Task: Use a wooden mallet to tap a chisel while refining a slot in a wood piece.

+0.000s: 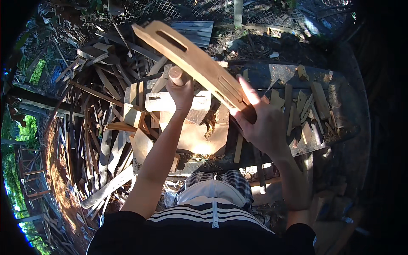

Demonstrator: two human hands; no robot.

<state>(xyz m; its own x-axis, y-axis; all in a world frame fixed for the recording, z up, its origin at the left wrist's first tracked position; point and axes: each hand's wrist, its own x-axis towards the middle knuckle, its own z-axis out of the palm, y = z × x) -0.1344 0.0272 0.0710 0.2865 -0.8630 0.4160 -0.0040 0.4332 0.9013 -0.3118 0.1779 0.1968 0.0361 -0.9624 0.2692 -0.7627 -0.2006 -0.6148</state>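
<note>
Clock positions are taken from the centre of the view, with 12 at the top edge.

The slotted wooden bar [193,63] is raised above the bench [263,76], running from 11 o'clock to 2 o'clock. The right hand [267,127], at 3 o'clock, pinches its near end between thumb and fingers. The left hand [182,94], at 11 o'clock, is closed around a cylindrical wooden handle [175,73]; whether this fist also touches the bar cannot be told.

Caution: the bar appears held at one end only. Its long overhang could twist the pinch loose, dropping it onto the slotted block [202,102] below. The handle's round end, just beside the bar, could knock its edge. Thin walls beside the slots could split under a blow.

Materials: the bar is tan, smooth-faced and gently curved, with elongated slots. The block is paler and sunlit. The flat board [191,138] beneath carries crumbled brown debris [209,125]. Irregular offcuts [319,100] lie toward 2–3 o'clock; a tangled scrap heap [104,78] fills 9–10 o'clock.
</note>
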